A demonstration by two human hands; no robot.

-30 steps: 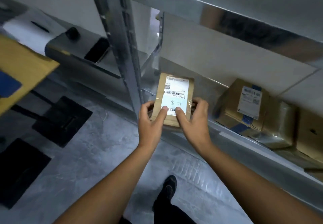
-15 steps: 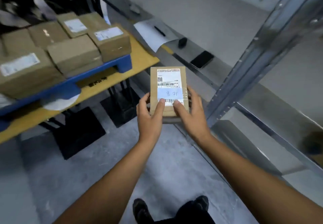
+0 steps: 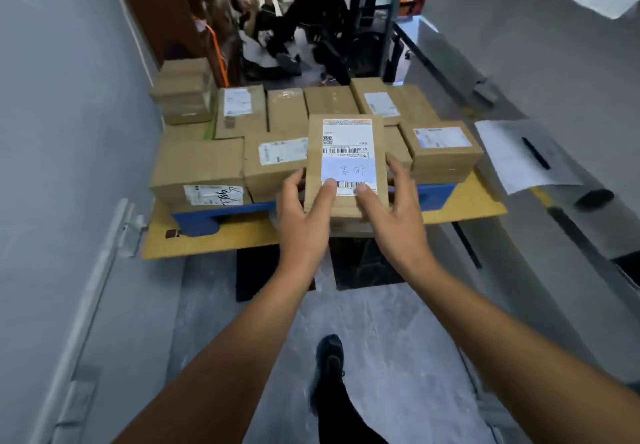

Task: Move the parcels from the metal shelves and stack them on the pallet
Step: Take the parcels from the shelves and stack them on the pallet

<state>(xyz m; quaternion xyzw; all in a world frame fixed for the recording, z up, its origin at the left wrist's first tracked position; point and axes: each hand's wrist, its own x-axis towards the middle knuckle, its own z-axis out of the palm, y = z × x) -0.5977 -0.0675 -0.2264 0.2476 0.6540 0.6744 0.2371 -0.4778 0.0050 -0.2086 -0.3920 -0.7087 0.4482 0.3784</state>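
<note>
I hold a small brown parcel (image 3: 346,132) with a white shipping label and a pale blue handwritten strip in front of me. My left hand (image 3: 304,215) grips its left near corner, thumb on top. My right hand (image 3: 391,211) grips its right near corner, thumb on the label. The parcel hangs over the near edge of the blue pallet (image 3: 433,196), which lies on a yellow board (image 3: 464,206). Several cardboard parcels (image 3: 197,166) sit packed together on the pallet.
A grey wall (image 3: 69,132) with a metal rail (image 3: 93,288) runs along the left. A grey ledge on the right carries a sheet of paper with a pen (image 3: 535,153) and a dark device (image 3: 594,198). Chairs and clutter stand behind the pallet. My foot (image 3: 330,357) is on the grey floor.
I have turned left, away from the metal shelf, to face the pallet. The parcel stayed in both hands and now hangs over the pallet's near edge.
</note>
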